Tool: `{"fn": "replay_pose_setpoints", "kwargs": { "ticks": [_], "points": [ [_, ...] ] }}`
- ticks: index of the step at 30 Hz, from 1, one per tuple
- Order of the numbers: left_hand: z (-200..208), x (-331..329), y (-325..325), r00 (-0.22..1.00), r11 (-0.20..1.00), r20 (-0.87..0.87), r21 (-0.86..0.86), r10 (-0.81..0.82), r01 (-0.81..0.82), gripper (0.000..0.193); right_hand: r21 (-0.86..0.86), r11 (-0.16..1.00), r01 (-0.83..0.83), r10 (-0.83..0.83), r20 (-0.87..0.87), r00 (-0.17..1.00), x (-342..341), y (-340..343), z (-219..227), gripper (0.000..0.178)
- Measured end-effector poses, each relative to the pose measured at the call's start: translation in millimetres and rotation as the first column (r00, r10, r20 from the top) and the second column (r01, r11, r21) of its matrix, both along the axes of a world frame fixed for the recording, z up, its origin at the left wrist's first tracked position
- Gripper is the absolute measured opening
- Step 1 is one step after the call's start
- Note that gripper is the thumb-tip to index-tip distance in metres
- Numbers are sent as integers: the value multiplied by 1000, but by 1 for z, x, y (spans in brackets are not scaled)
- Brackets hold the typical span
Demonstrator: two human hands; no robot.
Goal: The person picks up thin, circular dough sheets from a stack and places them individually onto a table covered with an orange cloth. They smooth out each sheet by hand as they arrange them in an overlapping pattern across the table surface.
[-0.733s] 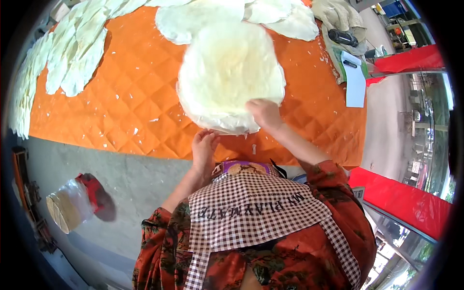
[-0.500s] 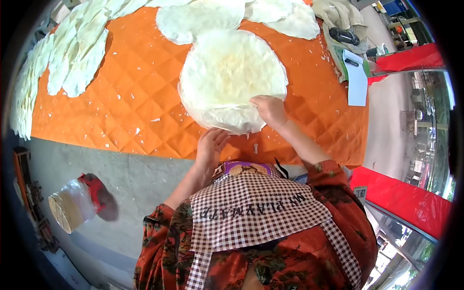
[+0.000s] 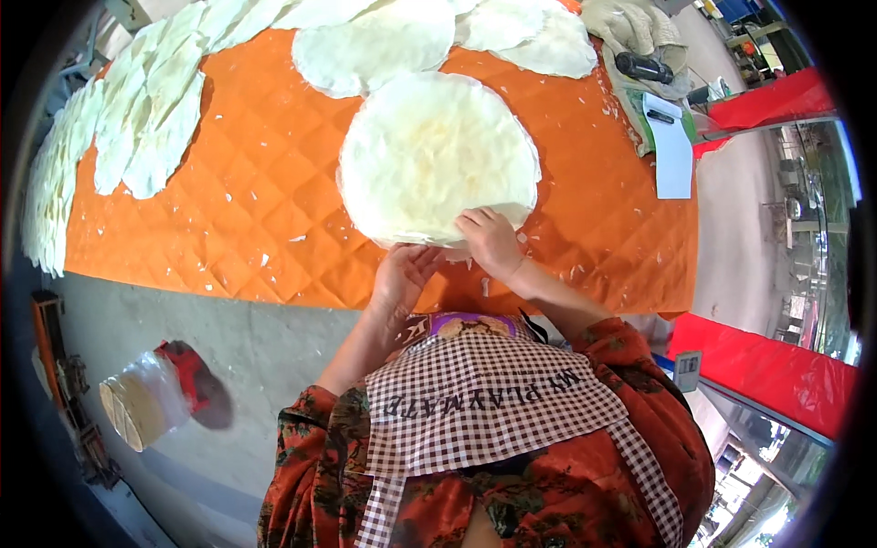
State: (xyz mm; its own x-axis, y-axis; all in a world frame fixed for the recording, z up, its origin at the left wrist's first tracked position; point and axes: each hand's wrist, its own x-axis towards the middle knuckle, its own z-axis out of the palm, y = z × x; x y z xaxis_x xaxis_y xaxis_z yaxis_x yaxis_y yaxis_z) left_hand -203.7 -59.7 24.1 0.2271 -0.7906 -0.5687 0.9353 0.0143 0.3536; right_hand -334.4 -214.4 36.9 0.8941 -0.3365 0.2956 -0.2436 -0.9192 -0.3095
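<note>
A stack of thin, round, pale flatbread sheets (image 3: 438, 155) lies on the orange table cover, close in front of me. My right hand (image 3: 493, 243) has its fingers bent and closed at the stack's near right edge, on the top sheet. Just left of it, my left hand (image 3: 406, 274) is turned partly palm up, its fingers loosely stretched against the near edge. The left fingertips are partly hidden at the rim of the sheets.
More pale sheets (image 3: 375, 50) overlap along the far side, and others (image 3: 151, 137) hang together at the left. Small flakes dot the orange cover (image 3: 265, 183). At the right lie a white paper (image 3: 674, 160) with a pen and a black cylinder (image 3: 644, 67). A clear-wrapped bundle (image 3: 146, 402) sits on the floor.
The top sheet's near edge, folded up before, now lies flat over the stack. My right hand has come nearer and slightly left, toward my left hand, which stays at the near rim.
</note>
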Motion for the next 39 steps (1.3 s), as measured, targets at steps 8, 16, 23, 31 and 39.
{"fn": "replay_pose_setpoints", "kwargs": {
  "ticks": [8, 16, 23, 31, 39],
  "points": [
    [-11, 0, 1, 1000, 992, 19, -126, 3, -1, 37, 11, 996, 90, -89, -66, 994, -2, 22, -4, 45],
    [-18, -3, -17, 995, 992, 104, 128, 1, -14, 33, 124, 976, 176, -133, -299, 945, 42, -92, 52, 20],
    [-13, -5, -14, 988, 991, 156, 130, 3, -24, 35, -302, 943, 138, -152, -22, 988, 85, -130, 250, 24],
    [-13, 1, 15, 781, 897, 623, 321, 40, -302, 39, -145, 989, 27, -34, -51, 998, 15, -19, 46, 12],
    [-7, 17, 24, 962, 941, 271, 336, -44, -52, 33, -83, 997, 9, -6, 39, 999, 6, -1, 21, 11]
  ]
}}
